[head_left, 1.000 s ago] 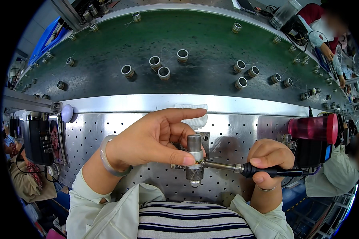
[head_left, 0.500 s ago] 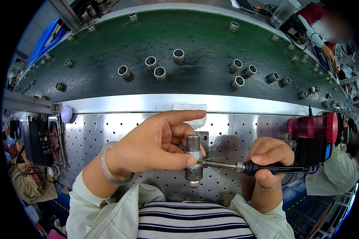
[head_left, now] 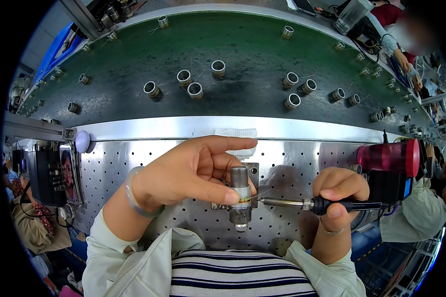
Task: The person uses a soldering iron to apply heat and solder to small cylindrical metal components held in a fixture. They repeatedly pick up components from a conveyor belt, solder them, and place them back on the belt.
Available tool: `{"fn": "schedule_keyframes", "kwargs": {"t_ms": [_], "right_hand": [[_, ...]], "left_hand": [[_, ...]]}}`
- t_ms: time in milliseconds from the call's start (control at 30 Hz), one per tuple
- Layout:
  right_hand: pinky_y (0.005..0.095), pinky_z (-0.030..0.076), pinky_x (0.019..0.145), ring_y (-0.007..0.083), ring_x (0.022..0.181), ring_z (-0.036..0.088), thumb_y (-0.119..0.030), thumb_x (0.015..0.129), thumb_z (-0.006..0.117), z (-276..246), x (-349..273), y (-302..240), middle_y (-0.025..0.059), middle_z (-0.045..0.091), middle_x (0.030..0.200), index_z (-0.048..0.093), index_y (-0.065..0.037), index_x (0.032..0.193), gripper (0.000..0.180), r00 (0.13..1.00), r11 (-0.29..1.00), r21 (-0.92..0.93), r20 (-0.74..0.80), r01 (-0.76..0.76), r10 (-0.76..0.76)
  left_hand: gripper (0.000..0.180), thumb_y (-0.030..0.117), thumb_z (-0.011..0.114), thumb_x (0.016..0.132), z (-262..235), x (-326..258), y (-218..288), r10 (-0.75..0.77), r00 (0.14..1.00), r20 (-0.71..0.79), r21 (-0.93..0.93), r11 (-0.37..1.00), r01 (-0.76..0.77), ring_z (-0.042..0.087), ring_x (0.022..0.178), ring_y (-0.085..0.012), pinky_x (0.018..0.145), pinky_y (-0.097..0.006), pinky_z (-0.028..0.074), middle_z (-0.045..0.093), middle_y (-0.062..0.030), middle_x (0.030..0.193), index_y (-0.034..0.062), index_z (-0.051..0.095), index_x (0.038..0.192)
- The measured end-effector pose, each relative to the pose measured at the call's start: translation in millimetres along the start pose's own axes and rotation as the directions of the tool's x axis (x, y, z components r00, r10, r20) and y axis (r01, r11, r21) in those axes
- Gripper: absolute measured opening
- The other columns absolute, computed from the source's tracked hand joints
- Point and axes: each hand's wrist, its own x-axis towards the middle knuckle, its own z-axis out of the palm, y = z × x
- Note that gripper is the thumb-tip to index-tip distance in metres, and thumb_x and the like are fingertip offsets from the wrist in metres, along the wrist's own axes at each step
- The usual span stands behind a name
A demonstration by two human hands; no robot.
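Observation:
A metal cylinder (head_left: 239, 176) stands upright on a fixture over the perforated metal worktop (head_left: 148, 153), with a light metal ring (head_left: 245, 192) around its middle. My left hand (head_left: 176, 178) closes on this ring from the left, thumb in front, index finger stretched out past it. Thin wires stick out from the ring's right side, near a copper-coloured band. My right hand (head_left: 343, 190) grips a soldering iron (head_left: 287, 203) by its black handle. The iron points left, its tip a little apart from the ring. Part of the fixture's plate (head_left: 254, 171) shows behind the cylinder.
Beyond the worktop runs a green conveyor belt (head_left: 243, 106) carrying several metal rings with thin wires (head_left: 195, 90). White folded tissue (head_left: 235, 132) lies at the worktop's far edge. A pink container (head_left: 386, 158) stands right. Another person's hand (head_left: 401, 60) reaches in at far right.
The soldering iron has drawn back to the right, its tip leaving the ring. My left hand keeps its hold. The rings on the belt have shifted slightly left.

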Motion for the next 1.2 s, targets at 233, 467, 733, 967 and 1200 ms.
{"fn": "schedule_keyframes", "kwargs": {"t_ms": [233,467,733,967,1200], "right_hand": [[0.0234,0.037,0.046,0.0134,0.051,0.049,-0.016,0.077,0.075,12,4,-1,0.0071,0.054,0.064,0.055,0.0,0.081,0.026,0.977,0.997,0.029,-0.199,-0.072,0.077],[0.0204,0.036,0.044,0.0105,0.048,0.046,-0.018,0.079,0.072,13,5,-8,0.0077,0.054,0.065,0.054,0.0,0.081,0.025,0.942,0.991,-0.022,-0.316,-0.128,0.115],[0.0206,0.037,0.045,0.0105,0.048,0.048,-0.012,0.079,0.07,16,7,-6,0.0097,0.057,0.066,0.056,0.002,0.081,0.02,0.947,0.986,0.028,-0.276,-0.164,0.165],[0.0207,0.035,0.045,0.0109,0.05,0.045,-0.018,0.08,0.068,14,4,-14,0.0082,0.055,0.067,0.052,-0.001,0.081,0.024,0.897,0.953,-0.039,-0.349,-0.302,0.27],[0.0229,0.04,0.045,0.0129,0.048,0.051,-0.01,0.077,0.068,15,7,-18,0.0113,0.059,0.066,0.056,0.002,0.077,0.017,0.896,0.95,0.032,-0.324,-0.309,0.303]], "left_hand": [[0.071,-0.004,0.069,0.075,-23,8,10,0.203,0.979,-0.014,-0.057,0.977,-0.204,0.063,0.093,-0.017,0.078,-0.024,0.051,0.065,-0.0181,0.103,-0.0011,0.037,0.138],[0.047,0.0,0.07,0.077,-140,-31,91,0.912,0.282,-0.299,0.944,0.326,-0.055,0.06,0.088,-0.0137,0.08,-0.026,0.05,0.064,-0.0077,0.1,0.0011,0.056,0.121],[0.043,0.019,0.077,0.066,-236,-81,105,0.984,0.132,-0.121,0.778,0.012,0.628,0.059,0.097,-0.0316,0.09,-0.037,0.044,0.063,-0.0143,0.105,0.0041,0.066,0.106],[0.041,0.014,0.074,0.064,-94,-6,81,0.716,0.667,0.206,0.947,-0.316,0.047,0.048,0.109,-0.0319,0.099,-0.043,0.034,0.059,-0.0093,0.114,0.0106,0.067,0.104],[0.023,0.016,0.075,0.069,-90,-5,69,0.803,0.593,0.063,0.928,-0.266,0.261,0.052,0.095,-0.0268,0.089,-0.039,0.036,0.062,-0.0036,0.09,0.0117,0.07,0.091]]}}
